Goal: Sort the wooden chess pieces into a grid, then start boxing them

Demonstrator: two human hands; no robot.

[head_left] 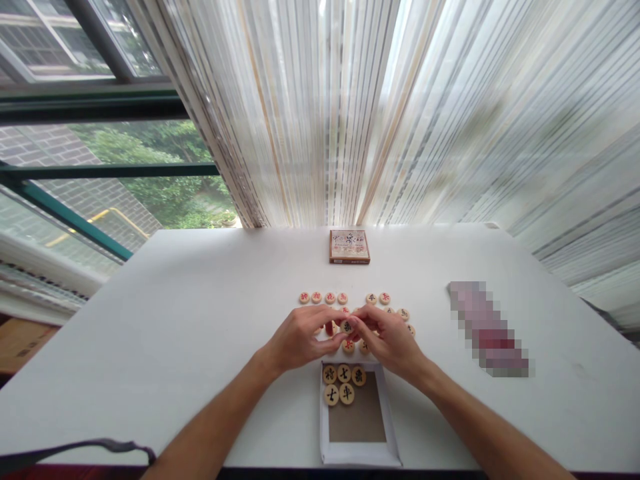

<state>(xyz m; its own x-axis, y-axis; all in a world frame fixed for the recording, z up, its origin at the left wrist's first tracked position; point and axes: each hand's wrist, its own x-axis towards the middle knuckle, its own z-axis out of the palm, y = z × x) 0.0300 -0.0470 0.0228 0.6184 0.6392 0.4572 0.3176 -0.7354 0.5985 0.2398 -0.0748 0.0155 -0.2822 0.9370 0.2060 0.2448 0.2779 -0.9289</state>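
Between my two hands, just above the back edge of an open white box (325, 427), a round wooden piece with a black character (347, 326) is held up. My left hand (300, 333) has its thumb and fingers around the piece's left side. The fingertips of my right hand (393, 337) pinch its right side. Several wooden pieces with black characters, one of them a black piece (344, 373), lie in the back left of the box. Beyond my hands, red pieces (317, 297) and black pieces (371, 299) lie on the table, partly hidden by my fingers.
A small flat printed box (349, 247) lies at the back of the white table (200, 287). A pixelated pinkish object (490, 333) is on the right. String curtains (325, 120) hang behind the table, and a dark strap (100, 443) crosses the lower left.
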